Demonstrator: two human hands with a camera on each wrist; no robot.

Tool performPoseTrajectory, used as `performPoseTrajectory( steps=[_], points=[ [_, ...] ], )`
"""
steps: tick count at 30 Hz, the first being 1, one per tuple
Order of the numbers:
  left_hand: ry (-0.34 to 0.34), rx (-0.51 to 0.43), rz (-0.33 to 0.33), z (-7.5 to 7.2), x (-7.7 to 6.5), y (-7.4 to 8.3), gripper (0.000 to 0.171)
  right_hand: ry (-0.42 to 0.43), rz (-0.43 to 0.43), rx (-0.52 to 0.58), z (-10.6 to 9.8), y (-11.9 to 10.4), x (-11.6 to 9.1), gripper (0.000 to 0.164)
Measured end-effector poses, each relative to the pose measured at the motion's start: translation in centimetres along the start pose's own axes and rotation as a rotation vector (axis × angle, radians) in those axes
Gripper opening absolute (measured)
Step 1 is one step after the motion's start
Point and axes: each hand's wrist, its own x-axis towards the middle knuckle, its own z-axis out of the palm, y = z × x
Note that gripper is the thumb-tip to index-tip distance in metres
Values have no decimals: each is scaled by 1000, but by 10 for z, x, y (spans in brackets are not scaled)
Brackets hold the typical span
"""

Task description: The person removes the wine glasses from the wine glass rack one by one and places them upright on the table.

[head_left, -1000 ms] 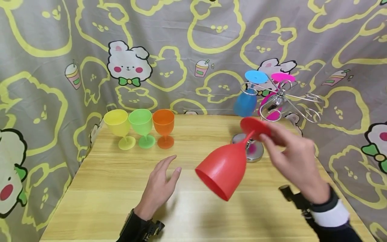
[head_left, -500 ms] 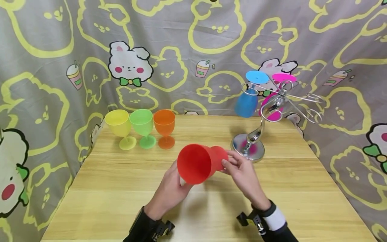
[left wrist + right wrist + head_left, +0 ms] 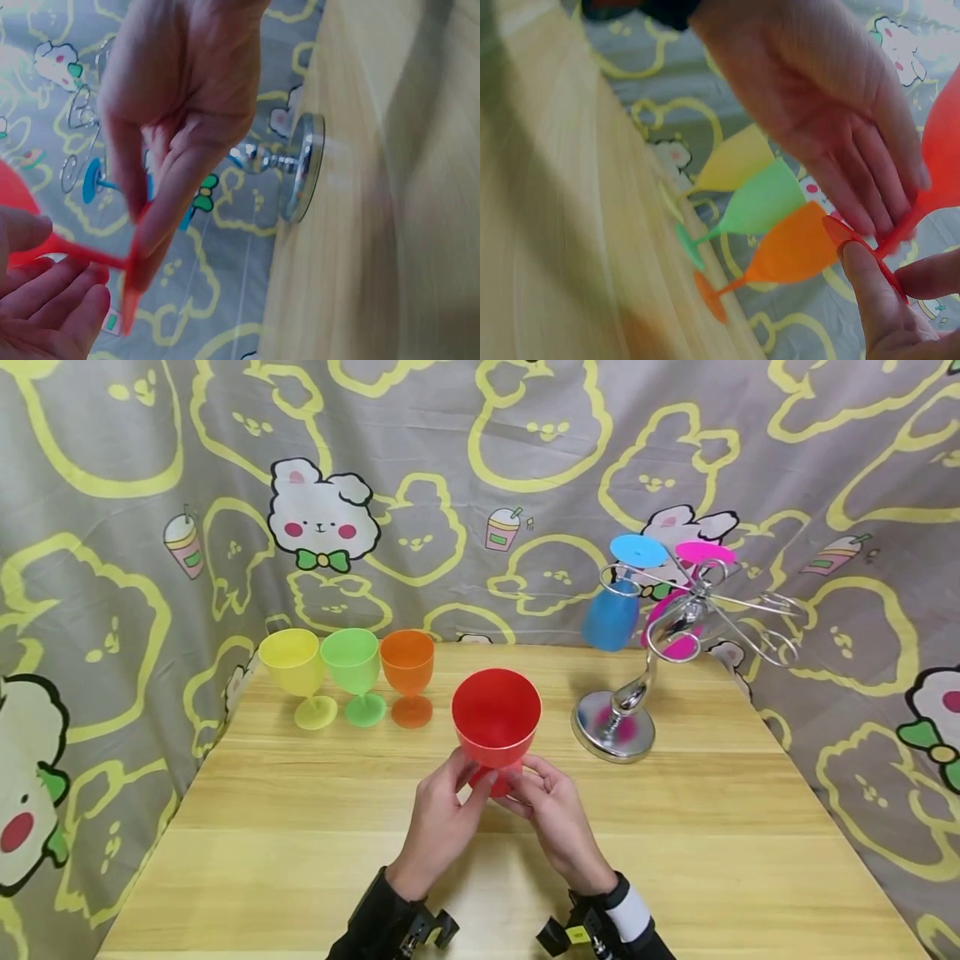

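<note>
Wrist views show what's half-covered from above: the right hand (image 3: pixel 560 827) pinching a red cup (image 3: pixel 496 714) by its foot (image 3: pixel 131 301), the left hand (image 3: pixel 441 827) holding the stem (image 3: pixel 94 255). A shiny rack (image 3: pixel 632 695) stands near.

The red goblet (image 3: pixel 496 714), yellow goblet (image 3: pixel 291 667), green goblet (image 3: pixel 351 665), orange goblet (image 3: pixel 407 665), blue goblet (image 3: pixel 611 620) and pink goblet (image 3: pixel 705 552) are plainly tinted; the grey curtain (image 3: pixel 431 422) is printed with yellow outlines (image 3: pixel 536 485) and white rabbits (image 3: pixel 321 508), the table (image 3: pixel 285 860) grained pale tan.
</note>
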Motion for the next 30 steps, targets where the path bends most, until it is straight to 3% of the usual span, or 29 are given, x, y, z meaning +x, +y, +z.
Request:
performPoseTrajectory(
  steps=[7,15,19,23,27,30],
  points=[
    [141,126,-3,2,1,-2,24,-49,-9,-18,10,4,1,32],
    [156,129,-44,-3,1,-5,29,-74,-10,-218,6,3,5,41],
    [172,132,-67,-9,3,-6,26,-108,-107,-452,-1,1,8,46],
    [192,157,-83,-18,3,-12,22,-132,-303,-787,-13,-4,10,52],
    [223,193,-95,-29,2,-22,18,-80,-478,-1136,-31,-10,13,59],
    [246,219,-112,-38,0,-31,16,-22,-534,-1290,-46,-14,16,62]
  ],
)
